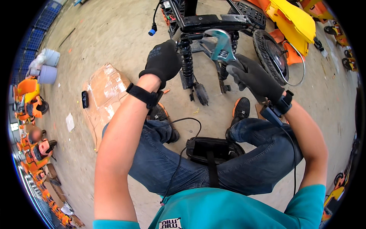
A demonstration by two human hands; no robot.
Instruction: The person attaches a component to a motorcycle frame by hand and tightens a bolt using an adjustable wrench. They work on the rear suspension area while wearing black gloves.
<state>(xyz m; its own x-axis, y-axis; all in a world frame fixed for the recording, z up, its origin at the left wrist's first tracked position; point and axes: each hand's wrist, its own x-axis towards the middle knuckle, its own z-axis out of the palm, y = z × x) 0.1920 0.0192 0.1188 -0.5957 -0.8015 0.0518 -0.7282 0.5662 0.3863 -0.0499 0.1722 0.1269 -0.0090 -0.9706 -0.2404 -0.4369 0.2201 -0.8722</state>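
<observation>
Plainly, wrench in right hand, left apart

dusty tan floor, kinda messy tbh, taped brown cardboard around 10 o'clock, white paper scrap at 9, lavender bucket farther out toward 10, black-tyred wheel at 2, orange wheeled vehicles along the 9 o'clock edge

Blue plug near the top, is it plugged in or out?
Out: the blue plug dangles at the end of its black cable, with nothing joined to its tip.
</observation>
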